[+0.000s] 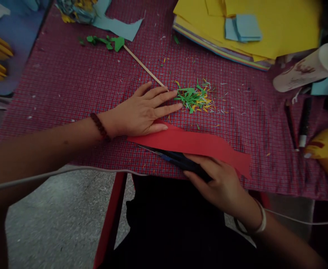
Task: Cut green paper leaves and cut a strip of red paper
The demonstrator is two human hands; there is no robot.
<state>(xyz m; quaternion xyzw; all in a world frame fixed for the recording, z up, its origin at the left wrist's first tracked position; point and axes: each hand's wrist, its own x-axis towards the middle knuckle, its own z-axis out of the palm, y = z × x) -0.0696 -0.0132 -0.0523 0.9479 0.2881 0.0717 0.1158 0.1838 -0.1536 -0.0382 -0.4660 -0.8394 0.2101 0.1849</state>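
My left hand (148,110) lies flat with fingers stretched out, its thumb on the upper left edge of a red paper strip (192,142). Its fingertips reach a small heap of green and yellow paper snippets (193,98). Below the strip, my right hand (220,183) is wrapped around dark-handled scissors (180,160), whose blades point left along the paper's lower edge. Part of the handles is hidden by my fingers. A thin wooden stick (144,67) with green paper leaves (119,43) at its far end runs up to my left fingers.
Yellow paper sheets (281,26) are stacked at the back right, with light blue slips (246,28) on top. A paper cup (306,69) lies on its side near two pens (304,123). Light blue paper (119,28) lies at the back left. A cable (96,169) crosses the table's front edge.
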